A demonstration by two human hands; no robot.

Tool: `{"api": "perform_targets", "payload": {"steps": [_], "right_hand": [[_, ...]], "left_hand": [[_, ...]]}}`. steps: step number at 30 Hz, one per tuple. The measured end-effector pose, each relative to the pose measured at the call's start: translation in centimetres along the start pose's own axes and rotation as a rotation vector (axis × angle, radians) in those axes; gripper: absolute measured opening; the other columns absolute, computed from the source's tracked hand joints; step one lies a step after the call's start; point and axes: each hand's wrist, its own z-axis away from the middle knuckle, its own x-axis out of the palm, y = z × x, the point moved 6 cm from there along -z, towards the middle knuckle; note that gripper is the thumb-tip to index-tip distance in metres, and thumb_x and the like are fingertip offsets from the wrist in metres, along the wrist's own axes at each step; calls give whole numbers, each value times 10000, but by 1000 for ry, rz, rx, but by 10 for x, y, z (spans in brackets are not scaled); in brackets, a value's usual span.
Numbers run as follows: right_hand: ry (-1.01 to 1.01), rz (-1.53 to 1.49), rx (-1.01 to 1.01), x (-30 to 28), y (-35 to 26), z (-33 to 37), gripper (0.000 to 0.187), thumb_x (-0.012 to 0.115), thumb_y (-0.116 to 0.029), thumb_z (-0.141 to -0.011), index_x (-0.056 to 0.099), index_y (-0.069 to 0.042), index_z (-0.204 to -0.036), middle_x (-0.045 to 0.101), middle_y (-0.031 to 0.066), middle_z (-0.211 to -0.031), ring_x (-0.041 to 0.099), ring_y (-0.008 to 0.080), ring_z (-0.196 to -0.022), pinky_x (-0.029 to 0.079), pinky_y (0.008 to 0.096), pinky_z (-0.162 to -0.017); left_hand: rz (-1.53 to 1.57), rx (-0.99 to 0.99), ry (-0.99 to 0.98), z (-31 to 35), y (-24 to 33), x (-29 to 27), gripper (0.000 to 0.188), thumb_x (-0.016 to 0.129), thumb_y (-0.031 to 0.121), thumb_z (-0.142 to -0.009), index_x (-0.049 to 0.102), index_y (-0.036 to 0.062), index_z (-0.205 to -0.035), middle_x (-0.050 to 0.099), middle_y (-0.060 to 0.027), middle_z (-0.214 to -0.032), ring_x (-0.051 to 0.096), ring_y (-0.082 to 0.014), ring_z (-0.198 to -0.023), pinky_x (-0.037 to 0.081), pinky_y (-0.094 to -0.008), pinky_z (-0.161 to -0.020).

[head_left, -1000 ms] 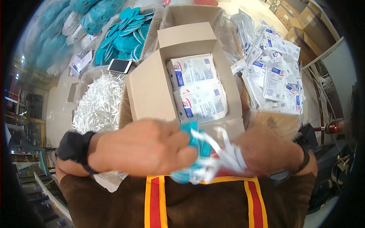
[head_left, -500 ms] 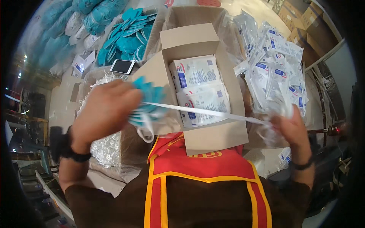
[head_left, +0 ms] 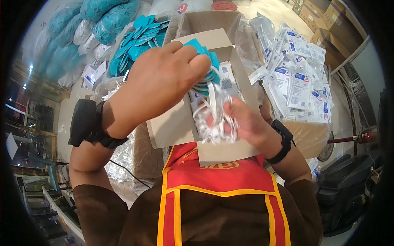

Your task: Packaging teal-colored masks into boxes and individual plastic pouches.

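Observation:
My left hand [head_left: 160, 82] is closed on a stack of teal fabric pieces [head_left: 208, 69] above the open cardboard box [head_left: 174, 129]. White straps [head_left: 213, 102] dangle from the stack in a loose, tangled bunch. Just below, my right hand [head_left: 248, 125] has its thumb and fingers around this bunch; motion smears some of the fingertips. Inside the box lie white printed packets [head_left: 227, 76], partly covered by the hands and straps.
A heap of white packets [head_left: 301, 88] fills a carton at the right. More teal pieces [head_left: 137, 51] lie in a lined box behind my left hand, near bagged teal bundles [head_left: 113, 24]. Shiny white material [head_left: 123, 158] sits in a box at lower left.
Both hands have come together over the box, the left moving right with the teal stack, the right moving left. The strap that was stretched between them is now slack and bunched.

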Motion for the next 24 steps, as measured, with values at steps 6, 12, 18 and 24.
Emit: {"api": "perform_targets", "payload": {"steps": [6,12,18,24], "right_hand": [[14,429,-27,37,-23,25,304,736,-126,-790,615,-27,-1050,647,29,-925,613,91,-825,481,228,-652],[136,1935,-771,72,-71,43,255,711,-102,-740,652,11,-961,628,165,-790,635,287,-652,506,326,-541],[-228,2538,-561,96,-48,48,169,645,-133,-751,642,-1,-855,592,132,-703,633,276,-616,501,358,-495],[-610,2015,57,110,-25,88,137,619,-156,-754,647,-42,-825,617,115,-786,635,244,-665,510,334,-493]], "left_hand": [[205,-88,-103,11,3,21,259,677,100,-650,483,70,-819,540,-97,-754,573,-316,-738,460,-401,-615],[547,-205,-403,18,31,51,375,728,182,-667,571,77,-991,610,-151,-815,600,-364,-778,481,-447,-663],[501,-10,-294,32,44,30,179,632,136,-715,541,42,-838,600,-123,-706,624,-318,-670,489,-411,-571],[675,367,-416,50,78,-29,155,593,135,-697,468,45,-719,493,-60,-602,567,-225,-542,457,-333,-459]]}}
